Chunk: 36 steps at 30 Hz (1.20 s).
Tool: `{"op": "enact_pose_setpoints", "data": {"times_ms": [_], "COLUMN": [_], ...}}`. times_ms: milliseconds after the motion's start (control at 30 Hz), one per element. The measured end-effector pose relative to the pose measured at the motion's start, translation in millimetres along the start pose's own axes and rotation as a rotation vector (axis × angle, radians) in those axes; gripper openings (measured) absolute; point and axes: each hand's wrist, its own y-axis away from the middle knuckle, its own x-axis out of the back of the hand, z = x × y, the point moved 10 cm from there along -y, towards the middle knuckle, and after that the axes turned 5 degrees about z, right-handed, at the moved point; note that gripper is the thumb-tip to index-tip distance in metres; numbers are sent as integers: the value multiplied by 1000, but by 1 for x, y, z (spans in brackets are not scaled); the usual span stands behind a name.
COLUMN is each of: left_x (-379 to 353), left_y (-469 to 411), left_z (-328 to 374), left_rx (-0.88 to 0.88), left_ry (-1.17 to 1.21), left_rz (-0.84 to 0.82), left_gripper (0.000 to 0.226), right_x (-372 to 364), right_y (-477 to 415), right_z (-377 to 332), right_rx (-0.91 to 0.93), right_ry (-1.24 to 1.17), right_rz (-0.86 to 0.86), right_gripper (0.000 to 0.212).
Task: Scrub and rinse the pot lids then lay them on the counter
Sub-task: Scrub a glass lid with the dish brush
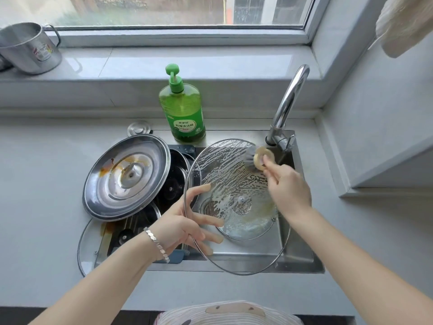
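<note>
Soapy glass lid point(225, 174) held tilted over the sink point(304, 259). Left grip point(185, 228) curls round its near-left rim; right grip point(285, 184) closes on a scrub brush point(254, 159) pressed to the lid's far edge. A stained steel lid point(126, 177) rests at left on stacked cookware point(173, 186).

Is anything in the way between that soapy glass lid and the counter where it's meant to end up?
Leftward, yes: the stained steel lid leans on a pile of other lids between the glass lid and the counter there. Rightward, nothing visible stands between it and the counter.
</note>
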Motion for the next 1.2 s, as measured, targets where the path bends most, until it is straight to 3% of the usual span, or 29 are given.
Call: {"op": "enact_pose_setpoints", "data": {"times_ms": [67, 100, 200, 233, 333, 367, 467, 500, 633, 767, 867, 933, 1000, 1033, 1133, 1200], "left_x": [1, 4, 11, 11, 12, 12, 14, 13, 11, 11, 15, 18, 20, 20, 20, 22], "left_y": [0, 1, 4, 3, 0, 1, 2, 1, 1, 3, 3, 4, 4, 4, 3, 4], "left_z": [-1, -2, 0, 2, 5, 5, 6, 5, 3, 2, 3, 5, 6, 7, 8, 9], "left_rx": [4, 6, -2, -4, -3, -4, -11, -11, -1, -9, -24, -34, -44, -48, -52, -62], "left_ry": [1, 6, -18, -30, -37, -27, -28, -33, -27, -5, 14, 23, 22, 23, 42, 61], "left_rz": [15, 25, 53, 61, 77, 82, 95, 97, 88, 83, 105, 115, 122, 126, 136, 148], "left_gripper": [87, 88, 89, 89, 89, 90, 92, 92, 91, 92, 94, 95, 95, 94, 94, 93], "right_x": [-17, -19, -4, -4, -25, -28, -10, -8, -28, -10, -28, -29, -17, -16, -36, -35], "right_y": [30, 35, 11, 11, 44, 47, 17, 15, 40, 9, 39, 36, 21, 21, 50, 40], "right_z": [-35, -31, 37, 43, -11, -12, 48, 53, -12, 37, -2, 14, 49, 49, -2, 15], "right_rx": [215, 224, -108, -126, 154, 169, -141, -164, 173, -127, 109, 67, -128, -130, 132, 75], "right_ry": [-50, -44, 19, 34, -24, -20, 38, 50, -30, 17, -1, 47, 86, 89, 16, 64], "right_rz": [-97, -117, -56, -56, -165, -183, -91, -82, -183, -91, -208, -210, -142, -138, -243, -231], "right_gripper": [37, 37, 37, 37, 38, 37, 34, 34, 37, 36, 37, 36, 36, 35, 36, 36]}}
